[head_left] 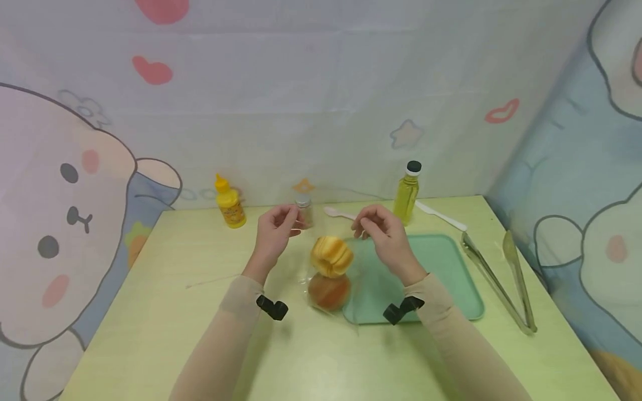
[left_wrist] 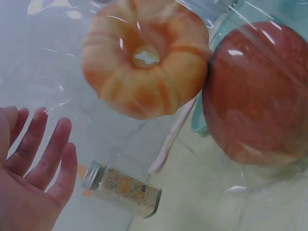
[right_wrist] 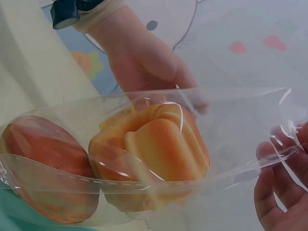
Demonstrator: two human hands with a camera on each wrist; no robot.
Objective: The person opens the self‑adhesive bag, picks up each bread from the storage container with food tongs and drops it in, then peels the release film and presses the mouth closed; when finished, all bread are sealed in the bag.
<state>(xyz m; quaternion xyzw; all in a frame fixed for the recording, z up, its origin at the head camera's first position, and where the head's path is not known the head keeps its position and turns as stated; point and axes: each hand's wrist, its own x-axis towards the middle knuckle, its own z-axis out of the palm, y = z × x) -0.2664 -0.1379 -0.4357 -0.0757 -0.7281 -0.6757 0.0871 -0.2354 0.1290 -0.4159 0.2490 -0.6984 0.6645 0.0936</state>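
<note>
Head view, near to far: clear plastic bag on table at tray edge, holding round bun and fluted bun; left hand and right hand each pinch its mouth; film likely slippery, buns soft, grip the rim; yellow bottle label unreadable.

Clear plastic bag: golden-orange ridged bun, reddish-brown round bun. Mint-green tray. Pale yellow-green table. Yellow squeeze bottle. Black-capped bottle of yellow oil. White spoon.
</note>
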